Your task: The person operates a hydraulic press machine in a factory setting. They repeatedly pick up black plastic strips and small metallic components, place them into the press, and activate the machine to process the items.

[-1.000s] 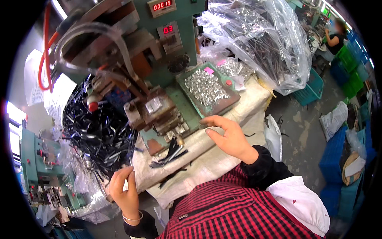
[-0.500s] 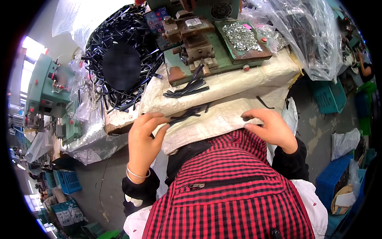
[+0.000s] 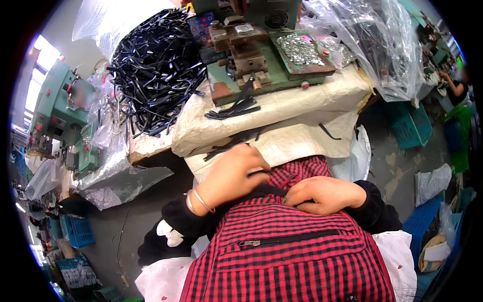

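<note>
My left hand hangs over the front edge of the cream woven cloth. Its thumb and forefinger are apart with nothing seen between them; the other fingers are partly hidden. Lower and to the right, my right hand lies against the top of the red and black checked apron, fingers curled together; what they hold, if anything, is hidden. Just beyond the left hand, several black strips lie on the cloth. A bundle of black strips sits farther up, and a single strip lies to the right.
A green machine stands at the back, with a tray of small shiny metal pieces at its right. A large heap of black strips fills the left. Clear plastic sheeting and a teal basket are to the right.
Both hands have moved inward and down toward the apron from above the cloth edge. The right fingers, spread before, are now curled. The view has shifted slightly.
</note>
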`<action>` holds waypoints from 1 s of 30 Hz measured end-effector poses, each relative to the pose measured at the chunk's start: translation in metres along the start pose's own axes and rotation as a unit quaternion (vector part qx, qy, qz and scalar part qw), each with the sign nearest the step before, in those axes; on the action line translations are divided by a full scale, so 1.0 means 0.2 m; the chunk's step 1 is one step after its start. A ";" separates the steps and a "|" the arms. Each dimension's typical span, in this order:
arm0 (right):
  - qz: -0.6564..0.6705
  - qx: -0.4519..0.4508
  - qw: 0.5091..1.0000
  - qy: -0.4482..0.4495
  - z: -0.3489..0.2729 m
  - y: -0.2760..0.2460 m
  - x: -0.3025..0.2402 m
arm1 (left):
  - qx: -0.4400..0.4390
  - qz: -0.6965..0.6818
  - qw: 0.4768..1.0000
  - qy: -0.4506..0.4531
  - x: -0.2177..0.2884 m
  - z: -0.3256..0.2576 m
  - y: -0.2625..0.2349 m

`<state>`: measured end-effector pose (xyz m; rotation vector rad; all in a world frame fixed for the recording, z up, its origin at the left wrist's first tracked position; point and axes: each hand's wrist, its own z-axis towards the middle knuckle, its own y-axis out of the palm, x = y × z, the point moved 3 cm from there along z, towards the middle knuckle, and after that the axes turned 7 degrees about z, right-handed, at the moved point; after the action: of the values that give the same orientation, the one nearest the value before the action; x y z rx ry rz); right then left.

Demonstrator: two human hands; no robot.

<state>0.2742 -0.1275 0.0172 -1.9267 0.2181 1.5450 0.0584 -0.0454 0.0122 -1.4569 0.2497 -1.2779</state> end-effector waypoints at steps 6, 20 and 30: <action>0.056 0.063 0.989 0.123 -0.06 0.02 0.00 | -0.142 0.270 0.951 0.044 0.01 -0.01 0.35; -0.310 0.322 0.894 0.024 0.23 -0.05 0.28 | -0.144 0.283 0.942 -0.110 0.19 0.04 0.16; -0.246 0.416 0.874 -0.045 0.13 -0.04 0.16 | 0.028 0.247 0.951 -0.182 0.04 0.11 0.11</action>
<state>0.2670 -0.0976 -0.0124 -1.0994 0.2675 0.9524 0.0889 -0.0474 0.0041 -1.4344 0.3026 -0.5967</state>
